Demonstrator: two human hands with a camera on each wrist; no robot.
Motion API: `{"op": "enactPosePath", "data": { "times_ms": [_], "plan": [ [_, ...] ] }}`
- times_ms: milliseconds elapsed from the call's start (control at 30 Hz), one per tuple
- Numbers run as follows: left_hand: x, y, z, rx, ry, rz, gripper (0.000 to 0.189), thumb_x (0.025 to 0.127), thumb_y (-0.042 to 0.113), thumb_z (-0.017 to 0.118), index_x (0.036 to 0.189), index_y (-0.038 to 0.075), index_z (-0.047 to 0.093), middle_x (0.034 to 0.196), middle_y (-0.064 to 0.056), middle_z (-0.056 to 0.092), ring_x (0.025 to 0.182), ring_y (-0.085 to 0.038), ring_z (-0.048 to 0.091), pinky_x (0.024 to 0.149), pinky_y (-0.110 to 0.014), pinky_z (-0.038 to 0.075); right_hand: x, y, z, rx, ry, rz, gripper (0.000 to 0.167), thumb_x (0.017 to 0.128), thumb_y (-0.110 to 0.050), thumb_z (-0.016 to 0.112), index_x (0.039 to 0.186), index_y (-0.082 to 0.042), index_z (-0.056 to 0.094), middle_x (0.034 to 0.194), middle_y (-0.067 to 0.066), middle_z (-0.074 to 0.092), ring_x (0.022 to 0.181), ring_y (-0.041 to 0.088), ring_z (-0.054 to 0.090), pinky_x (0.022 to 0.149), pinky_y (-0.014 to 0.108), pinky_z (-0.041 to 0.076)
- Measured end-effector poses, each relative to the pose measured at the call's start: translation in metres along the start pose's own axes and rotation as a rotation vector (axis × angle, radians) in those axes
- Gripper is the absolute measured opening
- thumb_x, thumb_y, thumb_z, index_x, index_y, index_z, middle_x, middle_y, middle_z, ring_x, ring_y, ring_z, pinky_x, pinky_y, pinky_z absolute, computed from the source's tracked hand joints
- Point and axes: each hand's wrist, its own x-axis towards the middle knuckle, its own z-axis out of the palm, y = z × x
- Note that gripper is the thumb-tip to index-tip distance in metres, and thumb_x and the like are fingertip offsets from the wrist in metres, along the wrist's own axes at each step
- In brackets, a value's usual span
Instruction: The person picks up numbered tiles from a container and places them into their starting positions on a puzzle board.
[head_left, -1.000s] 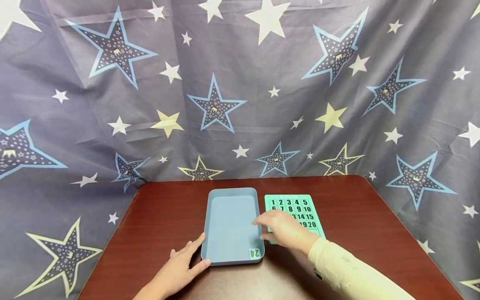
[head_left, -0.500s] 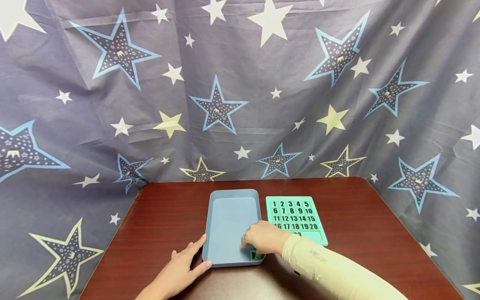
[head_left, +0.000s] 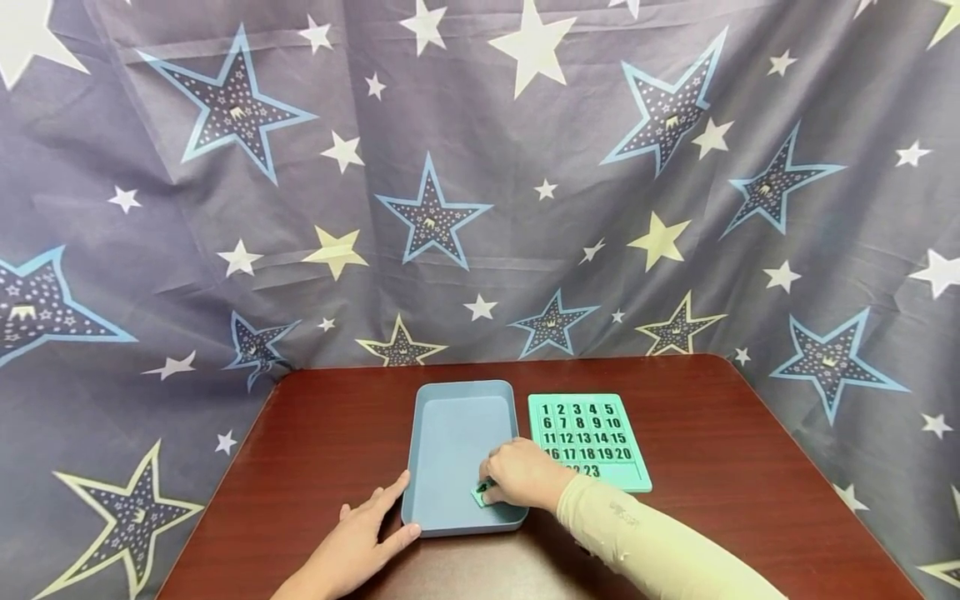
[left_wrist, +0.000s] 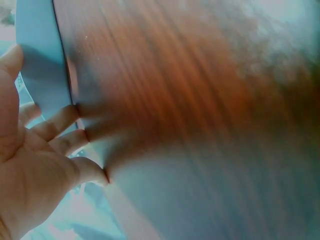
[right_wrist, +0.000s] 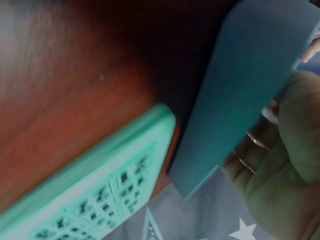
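Note:
A blue-grey tray (head_left: 457,433) stands on the table. My right hand (head_left: 525,473) reaches over its right wall and pinches a small green number tile (head_left: 478,495) inside, near the front; fingers cover most of the tile. Against the tray's front left corner rests my left hand (head_left: 363,533), fingers spread and straight, thumb and fingertips at the outer wall. Right of the tray lies a green number board (head_left: 630,475) with tiles in rows from 1 up to 23, its lower left partly behind the right hand. The right wrist view shows the board (right_wrist: 145,150) beside the tray wall (right_wrist: 240,90).
The dark red wooden table (head_left: 330,433) carries the tray and board. Behind it hangs a grey curtain (head_left: 480,225) printed with stars. A pale yellow sleeve (head_left: 645,542) covers the right forearm, which crosses the table's front right.
My right hand has moved left from over the board into the tray and picked up the tile marked 24 from the front right corner, shifting it left. My left hand stays put.

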Motion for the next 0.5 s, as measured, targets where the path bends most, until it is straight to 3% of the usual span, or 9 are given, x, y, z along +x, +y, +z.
{"op": "enactPosePath", "data": {
  "times_ms": [67, 133, 333, 500],
  "plan": [
    [0.000, -0.002, 0.002, 0.001, -0.004, -0.002, 0.083, 0.099, 0.063, 0.067, 0.168, 0.026, 0.038, 0.165, -0.011, 0.051, 0.153, -0.052, 0.043, 0.112, -0.090, 0.018, 0.002, -0.002, 0.005, -0.036, 0.055, 0.032, 0.027, 0.090, -0.050, 0.082, 0.087, -0.024, 0.076, 0.082, -0.010, 0.074, 0.082, 0.010, 0.073, 0.074, 0.030, 0.054],
    [0.000, -0.003, 0.003, 0.000, -0.008, -0.002, 0.083, 0.100, 0.063, 0.066, 0.168, 0.027, 0.038, 0.165, -0.011, 0.051, 0.153, -0.052, 0.043, 0.112, -0.091, 0.018, 0.003, -0.003, 0.009, -0.030, 0.087, 0.054, 0.031, 0.091, -0.050, 0.082, 0.088, -0.021, 0.072, 0.082, -0.008, 0.071, 0.081, 0.012, 0.071, 0.076, 0.030, 0.056],
    [0.000, -0.001, 0.002, -0.002, -0.003, 0.000, 0.082, 0.100, 0.061, 0.067, 0.168, 0.026, 0.039, 0.165, -0.012, 0.051, 0.151, -0.054, 0.044, 0.111, -0.091, 0.019, 0.007, -0.004, 0.015, 0.138, 0.068, 0.016, 0.037, 0.092, -0.033, 0.086, 0.122, -0.015, 0.071, 0.113, -0.004, 0.072, 0.103, 0.012, 0.072, 0.091, 0.027, 0.061],
    [0.001, 0.000, 0.000, -0.015, -0.013, -0.008, 0.083, 0.100, 0.062, 0.067, 0.168, 0.026, 0.038, 0.166, -0.011, 0.050, 0.152, -0.054, 0.043, 0.111, -0.091, 0.018, 0.011, -0.007, 0.018, 0.180, 0.086, 0.006, 0.030, 0.093, -0.032, 0.085, 0.119, -0.021, 0.074, 0.115, -0.006, 0.071, 0.103, 0.010, 0.072, 0.090, 0.027, 0.061]
  ]
}}
